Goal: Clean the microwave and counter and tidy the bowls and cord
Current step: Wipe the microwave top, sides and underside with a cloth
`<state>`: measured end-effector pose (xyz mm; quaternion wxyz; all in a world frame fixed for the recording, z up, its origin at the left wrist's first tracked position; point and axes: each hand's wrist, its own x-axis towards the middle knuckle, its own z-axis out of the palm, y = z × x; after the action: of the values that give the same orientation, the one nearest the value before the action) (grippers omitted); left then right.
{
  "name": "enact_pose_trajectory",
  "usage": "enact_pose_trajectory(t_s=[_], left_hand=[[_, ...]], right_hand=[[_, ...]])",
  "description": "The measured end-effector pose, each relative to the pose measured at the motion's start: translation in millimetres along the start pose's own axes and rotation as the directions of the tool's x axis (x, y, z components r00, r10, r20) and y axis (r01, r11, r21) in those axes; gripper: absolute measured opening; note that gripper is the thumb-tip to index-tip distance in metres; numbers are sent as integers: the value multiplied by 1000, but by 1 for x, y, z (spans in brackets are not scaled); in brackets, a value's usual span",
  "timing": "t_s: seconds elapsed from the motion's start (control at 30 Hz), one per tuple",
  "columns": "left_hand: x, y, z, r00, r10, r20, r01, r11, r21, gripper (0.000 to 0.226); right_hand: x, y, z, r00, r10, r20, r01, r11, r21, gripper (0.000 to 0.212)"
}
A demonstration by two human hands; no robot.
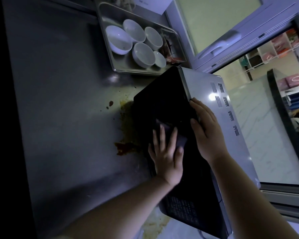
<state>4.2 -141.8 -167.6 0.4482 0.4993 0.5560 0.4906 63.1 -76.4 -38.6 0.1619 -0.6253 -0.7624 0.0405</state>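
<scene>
Microwave point(204, 109) on tabletop point(59, 100), right side, window point(214, 23) to its right. Tray point(138, 71) just behind microwave; five bowls point(143, 53) in tray. Spill point(126, 118) on tabletop, against microwave's left.

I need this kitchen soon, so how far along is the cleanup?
Looks done: five white ceramic bowls sit together in the steel tray. In hand: the left hand presses a dark cloth on the black glass door of the silver microwave, while the right hand steadies its top edge. Left: brown smeared stains on the grey counter beside the microwave. No cord is clearly visible.
</scene>
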Motion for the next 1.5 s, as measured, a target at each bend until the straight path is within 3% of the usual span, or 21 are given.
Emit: enact_pose_trajectory(t_s=[0.17,0.3,0.47,0.67,0.8,0.9,1.03,1.1,1.27,1.33,1.4,1.5], left_hand=[[125,29,-24,999,-1,-39,1,1000,-3,56],[136,12,-22,994,84,-72,-83,996,15,56],[101,-34,-9,978,-200,-52,198,979,-44,61],[98,2,-10,890,-456,10,454,884,-111,50],[90,41,-11,965,-263,-13,260,959,-113,49],[100,18,-15,982,-181,-48,174,977,-123,50],[131,-23,-20,931,-365,-12,361,925,-120,47],[134,-14,-22,927,-375,1,373,920,-122,47],[100,33,-21,1000,0,-26,-2,997,-83,52],[91,38,-17,997,62,-55,-66,994,-86,52],[106,28,-16,997,-12,-83,5,996,-88,52],[146,3,-22,969,-234,-75,222,964,-149,48]], right_hand=[[2,0,1,1000,5,1,-5,1000,1,46],[2,-2,0,1000,-10,0,10,1000,-25,46],[1,-3,1,1000,-18,21,20,993,-114,49],[0,1,3,994,-63,90,79,978,-192,53],[2,3,2,996,-60,72,67,994,-92,53],[2,4,2,996,-56,66,61,996,-72,52],[2,7,3,996,-59,59,63,996,-57,51],[3,8,3,996,-63,59,66,996,-51,51],[2,7,3,996,-67,58,69,997,-38,52],[2,6,3,997,-60,58,61,998,-27,53],[1,5,2,997,-50,54,51,998,-22,51],[1,4,2,998,-41,55,42,999,-24,51]])
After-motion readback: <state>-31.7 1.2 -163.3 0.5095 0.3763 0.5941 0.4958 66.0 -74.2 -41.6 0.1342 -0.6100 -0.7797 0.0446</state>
